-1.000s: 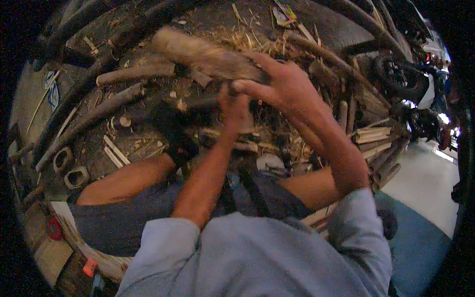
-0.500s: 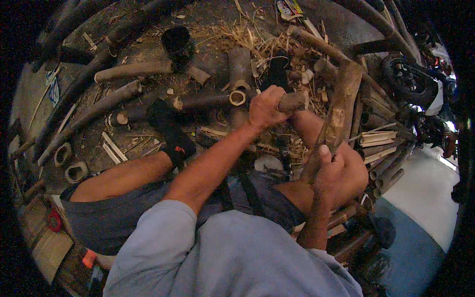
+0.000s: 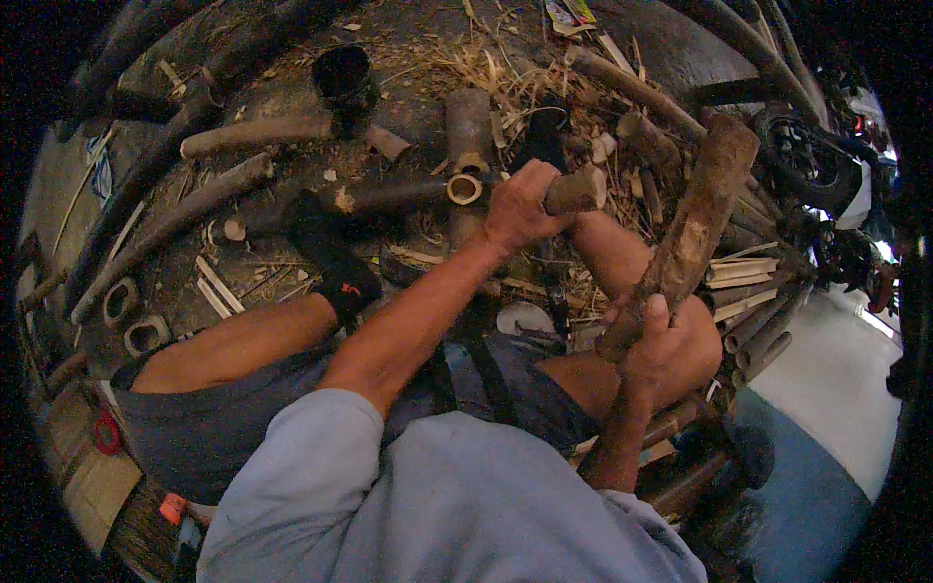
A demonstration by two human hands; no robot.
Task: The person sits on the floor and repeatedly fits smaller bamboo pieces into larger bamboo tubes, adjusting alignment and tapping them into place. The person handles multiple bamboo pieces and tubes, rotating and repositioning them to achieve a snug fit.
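My left hand (image 3: 518,206) is closed round a short, thick wooden piece (image 3: 577,189). Its blunt end sticks out to the right of my fist, and whatever lies beneath the fist is hidden. In my right hand (image 3: 653,352) I grip the narrow end of a wooden mallet (image 3: 702,209), a heavy club whose thick part slants up to the right, apart from the wooden piece. A pale worn patch shows on its side. Just left of my left fist is the open round end of a bamboo tube (image 3: 465,188).
Bamboo poles (image 3: 258,134) lie about on the left. A black pot-like container (image 3: 344,83) stands beyond them. Wood shavings (image 3: 486,73) litter the ground ahead. Split bamboo strips (image 3: 743,272) are stacked at the right, near a motorcycle wheel (image 3: 807,160).
The mallet's thick end has swung right, tilting further away from the wooden piece. My left hand has stayed nearly in place, still gripping it.
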